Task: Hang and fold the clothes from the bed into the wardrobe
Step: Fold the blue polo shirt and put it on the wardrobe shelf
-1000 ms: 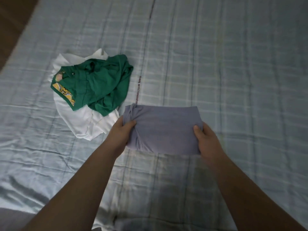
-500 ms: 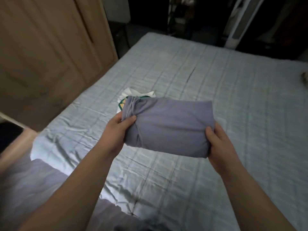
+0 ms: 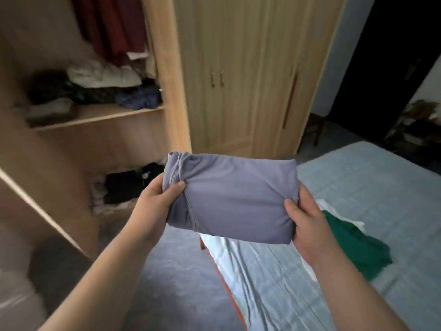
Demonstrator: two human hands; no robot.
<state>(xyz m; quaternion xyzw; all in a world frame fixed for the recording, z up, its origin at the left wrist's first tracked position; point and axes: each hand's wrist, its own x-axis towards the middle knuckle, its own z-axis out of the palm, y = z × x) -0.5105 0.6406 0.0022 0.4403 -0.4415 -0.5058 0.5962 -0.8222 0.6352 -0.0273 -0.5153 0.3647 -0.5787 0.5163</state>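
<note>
A folded lilac garment (image 3: 236,199) is held in the air in front of me. My left hand (image 3: 157,199) grips its left edge, thumb on top. My right hand (image 3: 307,218) grips its right edge the same way. The open wardrobe (image 3: 164,68) stands ahead on the left, with a shelf (image 3: 100,117) piled with clothes and more clothes on a lower level (image 3: 124,187). On the bed (image 3: 358,187) at the right lie a green garment (image 3: 358,244) and a white garment (image 3: 334,206) beneath it, partly hidden by my right hand.
Dark red clothes (image 3: 112,27) hang in the top of the wardrobe. Its open door (image 3: 31,187) juts out at the left. Closed wardrobe doors (image 3: 238,75) are straight ahead. Grey floor (image 3: 171,278) lies between bed and wardrobe.
Both hands lifted the folded lilac garment off the bed. My view swung left from the bed to the open wardrobe, and the bed now lies on my right.
</note>
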